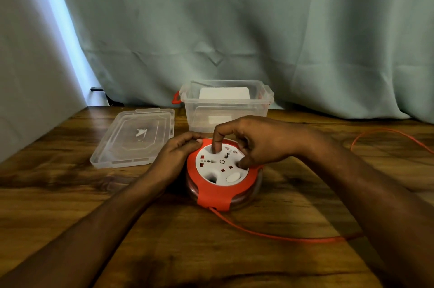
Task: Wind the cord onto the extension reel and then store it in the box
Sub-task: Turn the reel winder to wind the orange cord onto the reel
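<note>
Pale green curtain (258, 29) hangs in folds across the whole back of the scene, meeting the far edge of a dark-grained wooden table (70, 193); a plain pale wall (28, 52) closes the left side, with a bright strip of light where curtain and wall meet. The table's left edge runs diagonally along that wall, and its near and right parts lie open apart from the cord.

At the middle of the table sits the extension reel (222, 175), flat on its side, an orange frame around a white socket face with a clear drum below. The left hand (175, 156) grips the reel's far left rim, fingers curled over the orange edge. The right hand (256, 142) rests on top, its index finger pressed down into the white face and its thumb touching the face's right edge, the other fingers curled. The orange cord (270, 235) leaves the reel's near side, runs right along the table under the right forearm, and shows again as a loop near the right edge.

Just behind the reel and the right hand stands the box (226, 109), clear plastic, open-topped, with orange latches; something white shows through its walls. Its clear lid (135, 137) lies flat to the left, close beside the left hand.
</note>
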The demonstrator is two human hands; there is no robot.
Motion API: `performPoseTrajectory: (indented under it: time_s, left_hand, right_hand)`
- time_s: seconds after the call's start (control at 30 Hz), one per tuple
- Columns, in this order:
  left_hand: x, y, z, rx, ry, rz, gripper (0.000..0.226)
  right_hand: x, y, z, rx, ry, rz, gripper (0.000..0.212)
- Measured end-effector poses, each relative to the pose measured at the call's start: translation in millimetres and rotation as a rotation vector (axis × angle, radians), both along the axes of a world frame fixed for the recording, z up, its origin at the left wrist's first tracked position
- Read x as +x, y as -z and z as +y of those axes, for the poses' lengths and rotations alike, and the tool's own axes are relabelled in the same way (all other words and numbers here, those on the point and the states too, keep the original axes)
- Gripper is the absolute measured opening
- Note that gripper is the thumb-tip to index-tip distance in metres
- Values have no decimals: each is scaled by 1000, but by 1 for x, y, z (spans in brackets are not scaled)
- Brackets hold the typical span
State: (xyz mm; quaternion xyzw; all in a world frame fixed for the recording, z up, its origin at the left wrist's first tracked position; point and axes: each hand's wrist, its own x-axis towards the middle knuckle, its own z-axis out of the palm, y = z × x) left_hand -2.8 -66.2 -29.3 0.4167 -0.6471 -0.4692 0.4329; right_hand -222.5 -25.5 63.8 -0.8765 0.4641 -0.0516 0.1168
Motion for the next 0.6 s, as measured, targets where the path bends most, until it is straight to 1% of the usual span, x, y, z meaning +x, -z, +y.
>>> performPoseTrajectory:
  time_s: [0.1,0.17,0.3,0.37,0.47,0.53,0.6]
  left_hand:
    - [-1,-1,0,-1,15,17,26]
    - [-2,-2,1,-4,30,20,29]
    - [-3,-1,3,-7,35,17,29]
    - [-3,-1,3,1,26,15,27]
    - [-3,0,2,-2,15,12,26]
    - [-3,1,2,2,9,20,26]
    - [-3,1,1,-2,-6,17,25]
  right_hand:
    - [6,3,2,-17,-5,44,52]
    - [8,4,3,-20,-3,50,57]
    - [10,4,6,-22,-5,25,84]
    - [10,5,7,-58,-6,38,90]
    - [10,7,6,-124,5,70,87]
    - [12,7,6,-166,6,100,80]
    - [13,9,7,-222,4,126,69]
